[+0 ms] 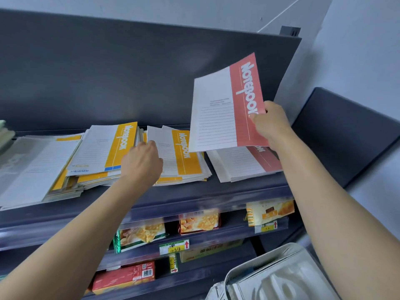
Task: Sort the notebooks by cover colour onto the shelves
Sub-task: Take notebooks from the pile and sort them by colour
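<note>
My right hand (270, 122) pinches a red-and-white notebook (220, 109) by its red edge and holds it in the air above a small pile of red notebooks (244, 163) at the right of the dark shelf (194, 195). Two piles of yellow notebooks lie further left: one (184, 156) in the middle and one (104, 152) to its left. My left hand (141, 163) reaches between these two yellow piles, fingers curled at the edges of the notebooks; what it grips is hidden. A pale grey-covered pile (28, 167) lies at the far left.
The shelf's dark back panel (129, 72) rises behind the piles. Lower shelves hold snack packets (199, 221) and a red box (125, 276) with price tags. A white bag (279, 276) sits at the bottom right. A dark side panel (346, 137) stands at the right.
</note>
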### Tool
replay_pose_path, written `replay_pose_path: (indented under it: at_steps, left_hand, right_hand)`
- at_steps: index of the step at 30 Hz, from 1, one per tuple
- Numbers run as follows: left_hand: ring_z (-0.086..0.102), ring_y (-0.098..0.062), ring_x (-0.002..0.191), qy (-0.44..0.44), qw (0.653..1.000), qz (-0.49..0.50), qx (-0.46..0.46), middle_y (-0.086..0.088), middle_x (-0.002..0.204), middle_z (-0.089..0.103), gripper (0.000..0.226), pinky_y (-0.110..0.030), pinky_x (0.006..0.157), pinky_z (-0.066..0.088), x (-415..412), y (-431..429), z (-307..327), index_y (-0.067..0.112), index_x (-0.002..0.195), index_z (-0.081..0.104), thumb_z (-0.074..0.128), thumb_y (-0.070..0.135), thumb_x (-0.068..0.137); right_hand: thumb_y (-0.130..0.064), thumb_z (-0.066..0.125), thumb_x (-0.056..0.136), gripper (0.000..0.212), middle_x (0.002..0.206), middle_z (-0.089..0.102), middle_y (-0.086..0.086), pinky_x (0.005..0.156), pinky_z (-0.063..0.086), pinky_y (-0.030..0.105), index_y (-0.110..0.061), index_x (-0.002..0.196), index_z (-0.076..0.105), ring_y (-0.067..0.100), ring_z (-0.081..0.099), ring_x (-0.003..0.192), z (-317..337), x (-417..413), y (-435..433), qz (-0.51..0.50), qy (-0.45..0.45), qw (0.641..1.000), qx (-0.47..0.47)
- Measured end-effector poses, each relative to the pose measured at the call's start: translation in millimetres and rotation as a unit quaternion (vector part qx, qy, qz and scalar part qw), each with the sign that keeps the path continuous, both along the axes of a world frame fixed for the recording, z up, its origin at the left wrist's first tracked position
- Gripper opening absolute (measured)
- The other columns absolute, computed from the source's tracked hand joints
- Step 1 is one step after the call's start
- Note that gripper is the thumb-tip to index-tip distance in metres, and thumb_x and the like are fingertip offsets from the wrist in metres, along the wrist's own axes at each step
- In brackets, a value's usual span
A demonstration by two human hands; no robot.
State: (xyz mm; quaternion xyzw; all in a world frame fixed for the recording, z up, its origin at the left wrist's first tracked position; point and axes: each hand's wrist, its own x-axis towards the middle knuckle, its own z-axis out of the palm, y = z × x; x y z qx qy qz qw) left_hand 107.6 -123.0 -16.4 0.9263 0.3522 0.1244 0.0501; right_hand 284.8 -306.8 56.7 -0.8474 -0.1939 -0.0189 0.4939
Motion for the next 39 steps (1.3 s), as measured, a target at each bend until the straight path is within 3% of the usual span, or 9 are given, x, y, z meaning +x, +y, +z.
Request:
replay_pose_path:
  at_steps: [8, 11, 14, 19, 24, 26, 28, 32, 39]
  left_hand:
    - [0.047, -0.022, 0.082, -0.029, 0.999, 0.004, -0.017, -0.01, 0.108, 0.057, 0.023, -0.031, 0.065, 0.038, -12, 4, 10, 0.006, 0.111, 0.052, 0.05, 0.023, 0.095]
    - [0.049, -0.019, 0.083, -0.063, 0.997, -0.034, -0.035, -0.007, 0.109, 0.058, 0.028, -0.03, 0.067, 0.04, 0, -7, 16, 0.008, 0.116, 0.053, 0.051, 0.028, 0.095]
    - [0.056, -0.023, 0.084, -0.088, 0.988, -0.083, -0.098, -0.006, 0.101, 0.06, 0.027, -0.034, 0.071, 0.048, 28, -28, 17, 0.008, 0.11, 0.055, 0.054, 0.03, 0.093]
    - [0.058, -0.028, 0.084, -0.043, 0.974, -0.128, -0.182, -0.011, 0.094, 0.062, 0.027, -0.033, 0.069, 0.046, 86, -71, 4, 0.005, 0.098, 0.056, 0.058, 0.03, 0.09]
    - [0.057, -0.023, 0.086, 0.021, 0.975, -0.101, -0.199, -0.01, 0.103, 0.055, 0.052, -0.029, 0.064, 0.047, 126, -102, -19, 0.006, 0.118, 0.048, 0.06, 0.046, 0.088]
    - [0.055, -0.027, 0.104, 0.02, 0.976, -0.076, -0.204, -0.013, 0.121, 0.048, 0.071, -0.033, 0.079, 0.049, 136, -109, -25, 0.006, 0.129, 0.038, 0.065, 0.051, 0.082]
    - [0.05, -0.027, 0.112, 0.024, 0.971, -0.057, -0.229, -0.015, 0.125, 0.045, 0.08, -0.035, 0.089, 0.05, 144, -110, -26, 0.003, 0.133, 0.032, 0.069, 0.049, 0.079]
    - [0.054, -0.022, 0.093, 0.045, 0.963, -0.044, -0.261, -0.012, 0.105, 0.05, 0.067, -0.028, 0.081, 0.051, 151, -100, -20, -0.004, 0.122, 0.043, 0.072, 0.04, 0.08]
    - [0.053, -0.022, 0.088, -0.011, 0.935, -0.021, -0.353, -0.01, 0.098, 0.054, 0.033, -0.026, 0.073, 0.046, 154, -95, -20, 0.005, 0.1, 0.05, 0.074, 0.018, 0.082]
  right_hand:
    - [-0.022, 0.047, 0.1, 0.017, 0.104, 0.057, -0.004, 0.064, 0.042, 0.021, -0.012, 0.112, 0.054, 0.01, 0.055, 0.086, 0, -2, 24, 0.042, -0.053, 0.998, -0.009]
    - [-0.023, 0.047, 0.1, 0.018, 0.104, 0.055, -0.004, 0.072, 0.042, 0.027, -0.012, 0.112, 0.053, 0.013, 0.054, 0.09, 7, 4, 20, 0.01, -0.077, 0.997, -0.008]
    - [-0.023, 0.047, 0.1, 0.018, 0.104, 0.057, -0.004, 0.07, 0.042, 0.027, -0.011, 0.112, 0.054, 0.012, 0.054, 0.089, 10, 16, -2, -0.024, -0.088, 0.996, -0.008]
    - [-0.024, 0.045, 0.1, 0.018, 0.101, 0.056, -0.003, 0.068, 0.04, 0.027, -0.009, 0.107, 0.053, 0.014, 0.053, 0.086, 3, 37, -56, -0.092, -0.1, 0.989, -0.05]
    - [-0.02, 0.045, 0.099, 0.017, 0.097, 0.052, -0.004, 0.058, 0.036, 0.021, -0.008, 0.11, 0.052, 0.012, 0.051, 0.083, -7, 55, -98, -0.143, -0.087, 0.984, -0.054]
    - [-0.02, 0.045, 0.099, 0.016, 0.098, 0.053, -0.003, 0.054, 0.033, 0.018, -0.008, 0.109, 0.051, 0.013, 0.052, 0.082, -9, 63, -108, -0.154, -0.081, 0.983, -0.054]
    - [-0.021, 0.045, 0.099, 0.016, 0.098, 0.054, -0.002, 0.053, 0.033, 0.018, -0.008, 0.107, 0.052, 0.014, 0.053, 0.082, -12, 71, -115, -0.161, -0.075, 0.982, -0.056]
    - [-0.022, 0.045, 0.099, 0.014, 0.097, 0.056, -0.002, 0.051, 0.033, 0.019, -0.01, 0.103, 0.051, 0.009, 0.052, 0.073, -15, 84, -124, -0.174, -0.065, 0.981, -0.056]
    - [-0.022, 0.047, 0.099, 0.014, 0.097, 0.056, -0.002, 0.051, 0.033, 0.019, -0.01, 0.103, 0.052, 0.014, 0.054, 0.079, -17, 94, -126, -0.171, -0.056, 0.982, -0.053]
